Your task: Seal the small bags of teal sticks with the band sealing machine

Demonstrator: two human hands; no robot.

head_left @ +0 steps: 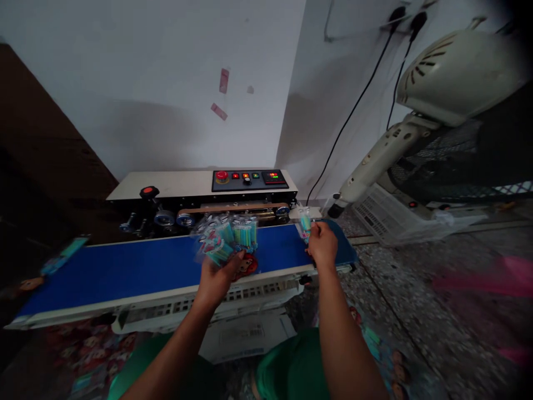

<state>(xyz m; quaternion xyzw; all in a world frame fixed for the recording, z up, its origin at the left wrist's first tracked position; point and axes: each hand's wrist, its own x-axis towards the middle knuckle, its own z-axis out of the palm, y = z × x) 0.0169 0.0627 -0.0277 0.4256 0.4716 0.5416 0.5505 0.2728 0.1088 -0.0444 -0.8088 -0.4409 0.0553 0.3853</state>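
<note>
My left hand (219, 278) is closed on a fanned bunch of clear plastic packets (222, 236) with turquoise and green contents. A red-haired cartoon figure shows at the bunch's lower edge. In my right hand (323, 243) is a single packet (305, 222) of the same sort, pinched near the right end of the blue conveyor belt (275, 244). Behind the belt stands the band sealing machine (175, 186), with a brown band, rollers and a lit control panel (250, 180). The tips of the left fingers are partly hidden by the packets.
Another packet (64, 255) lies at the belt's far left end. Below the belt are a white crate (250, 291) and a cardboard box (245, 336). Piles of packets (95, 350) lie at lower left. A fan (458, 78) and a plastic basket (383, 216) stand at right.
</note>
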